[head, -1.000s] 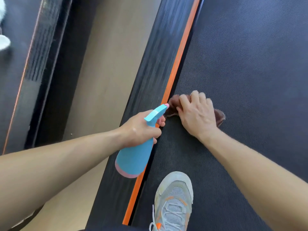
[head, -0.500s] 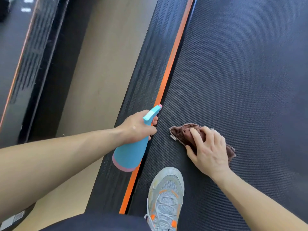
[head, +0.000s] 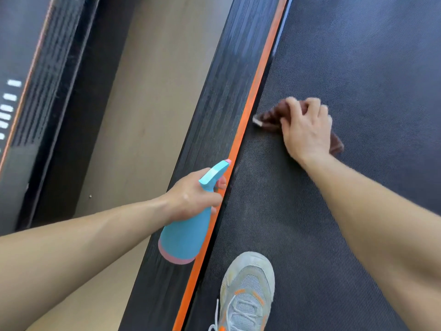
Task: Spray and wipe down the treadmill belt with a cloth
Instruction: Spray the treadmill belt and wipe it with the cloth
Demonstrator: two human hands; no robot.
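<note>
Our right hand point(head: 306, 130), fingers curled, bunches cloth point(head: 270, 115) on belt point(head: 358, 68) to scrub; left hand point(head: 193, 197) fingers wrap spray bottle point(head: 186, 237), kept ready w/ nozzle fwd.

The cloth point(head: 272, 117) is lying on the treadmill belt point(head: 358, 68), just right of the side rail point(head: 214, 115), with the right hand point(head: 306, 130) sitting on top of it. The left hand point(head: 193, 197) is holding the spray bottle point(head: 186, 237) over the rail, nearer the person. A shoe point(head: 248, 290) is standing on the belt, nearest of all.
</note>
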